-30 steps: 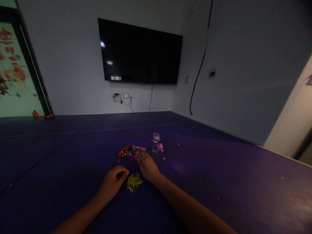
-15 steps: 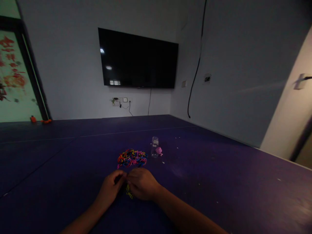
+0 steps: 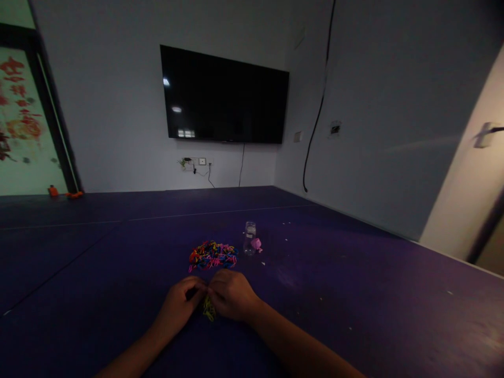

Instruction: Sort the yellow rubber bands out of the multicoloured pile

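My left hand and my right hand meet low in the middle, fingertips pinched together. What lies between the fingers is too small and dark to make out. Just below the fingertips, partly covered by my right hand, is a small bunch of thin yellow loops like rubber bands. I cannot tell whether they hang from the fingers or rest on the floor. Beyond my hands lies a tangled pile of multicoloured rubber bands, in red, pink, blue, yellow and black.
A clear bottle stands right of the pile, with a crumpled pink object beside it. White scraps dot the dark purple floor. At the back, a television hangs on the wall, and a black cable dangles to its right.
Both hands shift very slightly, still pinched together. A little more of the yellow loops shows below the fingertips. The pile and bottle stay in place.
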A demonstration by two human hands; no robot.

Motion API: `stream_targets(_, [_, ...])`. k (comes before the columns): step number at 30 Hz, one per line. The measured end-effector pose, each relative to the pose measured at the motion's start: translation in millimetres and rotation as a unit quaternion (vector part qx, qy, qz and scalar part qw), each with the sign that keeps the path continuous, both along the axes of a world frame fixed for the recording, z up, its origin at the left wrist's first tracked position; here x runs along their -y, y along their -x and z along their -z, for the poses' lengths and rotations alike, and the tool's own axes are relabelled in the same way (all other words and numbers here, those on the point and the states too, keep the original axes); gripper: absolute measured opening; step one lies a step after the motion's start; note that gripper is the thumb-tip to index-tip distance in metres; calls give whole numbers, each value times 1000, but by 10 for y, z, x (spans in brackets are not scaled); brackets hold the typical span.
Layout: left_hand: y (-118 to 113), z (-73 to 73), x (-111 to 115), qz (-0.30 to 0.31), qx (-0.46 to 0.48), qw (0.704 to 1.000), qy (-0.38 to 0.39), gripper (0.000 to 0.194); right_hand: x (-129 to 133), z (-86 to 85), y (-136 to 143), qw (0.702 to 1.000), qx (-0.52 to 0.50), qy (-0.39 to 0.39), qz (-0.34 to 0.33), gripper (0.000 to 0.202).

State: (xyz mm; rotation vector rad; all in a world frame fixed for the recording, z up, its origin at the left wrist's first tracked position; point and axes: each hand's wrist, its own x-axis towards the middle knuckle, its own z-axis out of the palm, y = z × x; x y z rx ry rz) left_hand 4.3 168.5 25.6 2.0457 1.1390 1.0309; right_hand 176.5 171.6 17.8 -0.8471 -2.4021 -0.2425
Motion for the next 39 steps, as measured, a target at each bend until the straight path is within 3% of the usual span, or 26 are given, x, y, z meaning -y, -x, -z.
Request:
stream_targets(14, [-7, 5, 24, 7, -34, 999, -28, 17, -13, 15, -5, 998, -2, 2, 67, 32])
stream_targets(24, [-5, 12, 36, -20, -22, 1000, 10, 26, -30, -18, -50, 972, -119, 140, 147, 41])
stream_targets(29, [55, 10, -3, -79, -25, 993, -88, 29, -35, -49, -27, 967, -115, 161, 162, 37])
stream_targets(34, [224, -141, -285, -88, -135, 957, -243, 29, -54, -72, 23, 966, -87, 150, 193, 36])
stream_targets(36, [277, -159, -440, -107, -181, 943, -257, 31, -64, -68, 38, 963, -83, 149, 208, 36])
stream_targets(39, [302, -75, -636, -123, -224, 932, -255, 33, -66, -66, 54, 959, -81, 148, 229, 36])
